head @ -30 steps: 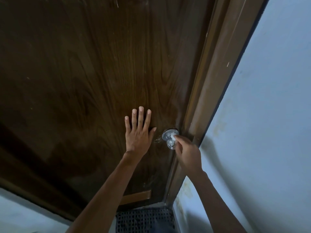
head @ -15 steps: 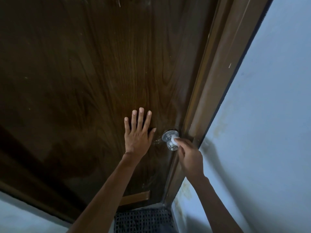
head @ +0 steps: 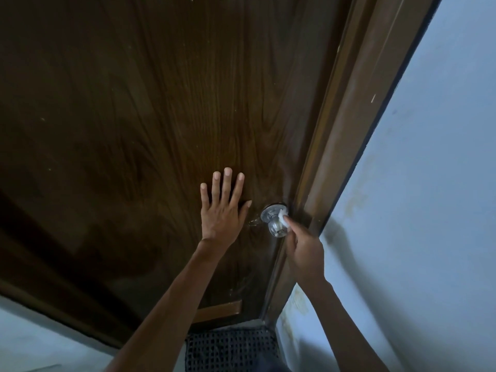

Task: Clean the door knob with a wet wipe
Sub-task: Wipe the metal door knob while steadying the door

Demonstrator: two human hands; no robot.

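A door knob (head: 276,222) is wiped with a wet wipe (head: 283,219).
The wipe is pinched in the right hand (head: 304,248) against the knob's right side; the left hand (head: 222,208) is pressed flat, fingers spread, on the door (head: 161,116).

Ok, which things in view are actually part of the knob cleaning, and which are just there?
In the job:
- round silver metal door knob
- small white wet wipe, pinched in the right hand
- left hand, flat on the dark brown wooden door

Just there:
- brown wooden door frame
- pale blue wall
- dark mesh floor mat
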